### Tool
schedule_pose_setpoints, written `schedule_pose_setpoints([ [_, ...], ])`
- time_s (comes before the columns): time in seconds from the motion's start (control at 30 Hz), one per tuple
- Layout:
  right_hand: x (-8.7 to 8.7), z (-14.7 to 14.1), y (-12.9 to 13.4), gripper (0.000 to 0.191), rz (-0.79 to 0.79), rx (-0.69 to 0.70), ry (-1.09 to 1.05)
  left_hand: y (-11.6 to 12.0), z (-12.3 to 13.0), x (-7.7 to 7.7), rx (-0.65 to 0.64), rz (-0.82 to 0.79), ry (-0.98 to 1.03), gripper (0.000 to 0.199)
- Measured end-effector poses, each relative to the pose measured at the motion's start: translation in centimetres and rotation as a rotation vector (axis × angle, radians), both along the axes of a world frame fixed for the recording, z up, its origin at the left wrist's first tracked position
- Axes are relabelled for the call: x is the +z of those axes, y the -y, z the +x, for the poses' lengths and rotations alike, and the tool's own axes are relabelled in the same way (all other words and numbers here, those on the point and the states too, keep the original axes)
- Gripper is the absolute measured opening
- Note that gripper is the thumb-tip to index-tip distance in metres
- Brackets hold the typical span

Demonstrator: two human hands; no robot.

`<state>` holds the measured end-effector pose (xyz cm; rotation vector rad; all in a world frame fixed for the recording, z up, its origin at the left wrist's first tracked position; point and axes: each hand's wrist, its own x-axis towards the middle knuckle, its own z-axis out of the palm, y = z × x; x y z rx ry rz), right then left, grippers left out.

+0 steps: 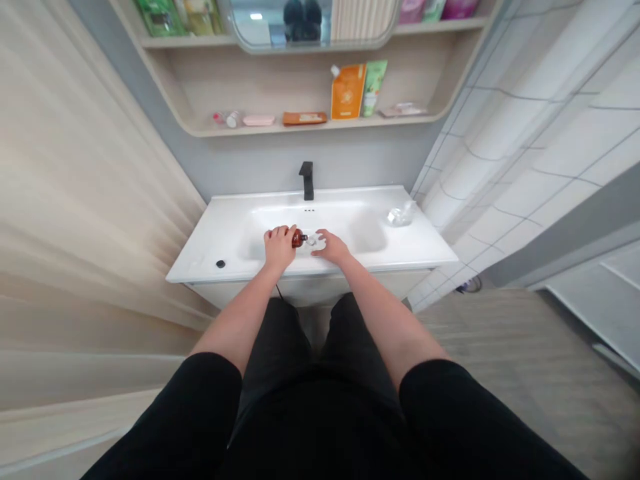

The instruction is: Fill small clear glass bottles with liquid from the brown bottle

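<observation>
Over the white sink basin (367, 230), my left hand (280, 247) is wrapped round a brown bottle (298, 238), tilted on its side with its black neck pointing right. My right hand (332, 247) is just right of it, fingers curled round a small clear container (314, 242). The bottle's neck is at or very near the container's mouth; whether they touch I cannot tell. A small round black cap (221, 264) lies on the counter to the left.
A black faucet (308, 181) stands behind the basin. A clear pump bottle (401, 214) lies on the counter's right side. Above, a shelf (235, 131) holds an orange pouch (347, 92), a green tube (374, 87) and several small items, below a mirror (280, 27).
</observation>
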<state>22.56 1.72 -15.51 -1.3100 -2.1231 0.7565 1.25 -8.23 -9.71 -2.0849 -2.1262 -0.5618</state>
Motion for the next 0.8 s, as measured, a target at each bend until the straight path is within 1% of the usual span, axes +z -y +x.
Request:
schedule_pose_setpoints([
  [0.17, -0.07, -0.05, -0.04, 0.087, -0.006, -0.008, -0.002, 0.09, 0.07, 0.14, 0.001, -0.001, -0.003, 0.070],
  [0.4, 0.02, 0.08, -0.04, 0.088, -0.006, 0.008, -0.006, 0.06, -0.01, -0.01, -0.032, 0.040, 0.011, 0.072],
  [0.57, 0.23, 0.13, 0.09, 0.087, -0.007, 0.013, -0.006, 0.16, 0.08, 0.16, -0.012, 0.022, -0.020, 0.073],
  [0.8, 0.15, -0.07, 0.01, 0.090, 0.001, -0.005, 0.019, 0.05, -0.01, -0.15, -0.022, 0.071, -0.046, 0.066],
])
